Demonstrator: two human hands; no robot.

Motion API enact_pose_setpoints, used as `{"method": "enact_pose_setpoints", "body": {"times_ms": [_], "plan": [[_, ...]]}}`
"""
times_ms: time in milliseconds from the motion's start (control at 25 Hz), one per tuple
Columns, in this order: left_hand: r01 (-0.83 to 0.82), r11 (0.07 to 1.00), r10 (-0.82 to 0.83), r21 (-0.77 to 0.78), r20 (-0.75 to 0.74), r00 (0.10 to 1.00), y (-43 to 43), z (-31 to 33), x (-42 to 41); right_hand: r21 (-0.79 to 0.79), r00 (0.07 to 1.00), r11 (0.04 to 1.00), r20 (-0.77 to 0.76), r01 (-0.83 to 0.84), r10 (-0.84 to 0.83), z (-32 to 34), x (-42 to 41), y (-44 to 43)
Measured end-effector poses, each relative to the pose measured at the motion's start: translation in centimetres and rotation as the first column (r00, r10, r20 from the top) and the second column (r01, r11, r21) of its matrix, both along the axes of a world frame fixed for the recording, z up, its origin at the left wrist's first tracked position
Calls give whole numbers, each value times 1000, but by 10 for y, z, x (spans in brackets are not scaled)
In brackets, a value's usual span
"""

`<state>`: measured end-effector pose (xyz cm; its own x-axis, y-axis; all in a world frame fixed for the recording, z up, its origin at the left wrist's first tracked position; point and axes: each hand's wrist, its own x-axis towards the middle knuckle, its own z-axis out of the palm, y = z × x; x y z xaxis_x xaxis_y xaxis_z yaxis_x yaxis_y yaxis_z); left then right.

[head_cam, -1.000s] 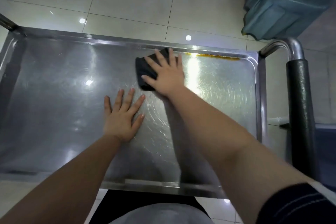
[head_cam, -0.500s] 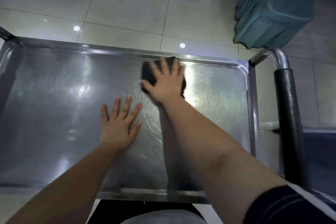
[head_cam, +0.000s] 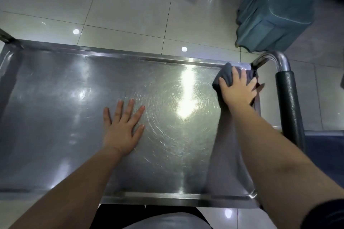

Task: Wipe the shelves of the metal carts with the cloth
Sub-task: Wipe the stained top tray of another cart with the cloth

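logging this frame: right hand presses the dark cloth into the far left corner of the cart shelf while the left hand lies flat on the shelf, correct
Not quite: the head view shows the right hand pressing the cloth into the far right corner of the shelf, beside the handle. The left hand does lie flat on the shelf.

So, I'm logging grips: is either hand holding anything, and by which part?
Nothing is gripped. The right hand presses flat on top of the cloth; the left hand lies flat on the bare shelf.
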<state>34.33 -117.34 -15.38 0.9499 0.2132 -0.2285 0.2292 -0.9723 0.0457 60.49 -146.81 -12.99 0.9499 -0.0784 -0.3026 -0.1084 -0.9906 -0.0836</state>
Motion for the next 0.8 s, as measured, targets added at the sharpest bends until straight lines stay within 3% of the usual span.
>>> {"method": "enact_pose_setpoints", "body": {"times_ms": [80, 200, 360, 440, 560, 640, 720, 800], "plan": [[7, 1000, -7, 6, 1, 1000, 0, 1, 0, -43, 990, 989, 24, -138, 139, -5, -12, 57], [1, 1000, -1, -4, 15, 1000, -1, 1, 1, -23, 886, 886, -3, -463, 463, -12, -54, 148], [1, 1000, -1, 13, -5, 1000, -3, 1, 1, 4, 753, 753, 17, -658, 658, -10, -68, 148], [-10, 1000, 11, 22, -17, 1000, -2, 2, 1, -36, 820, 824, 76, -566, 567, -12, -40, 102], [-14, 999, 15, 31, -36, 999, -3, 3, 3, -60, 970, 973, 84, -223, 227, -9, -1, 10], [-11, 999, 13, 34, -52, 999, -3, 4, 3, -41, 999, 999, 44, -17, 19, -4, 3, -12], [-13, 999, 15, 32, -63, 998, -3, 4, 3, -48, 993, 993, 50, 108, -106, -4, -5, 27], [-15, 999, 17, 37, -68, 998, -2, 4, 3, 9, 996, 997, 52, 77, -77, -5, -23, 105]]}}
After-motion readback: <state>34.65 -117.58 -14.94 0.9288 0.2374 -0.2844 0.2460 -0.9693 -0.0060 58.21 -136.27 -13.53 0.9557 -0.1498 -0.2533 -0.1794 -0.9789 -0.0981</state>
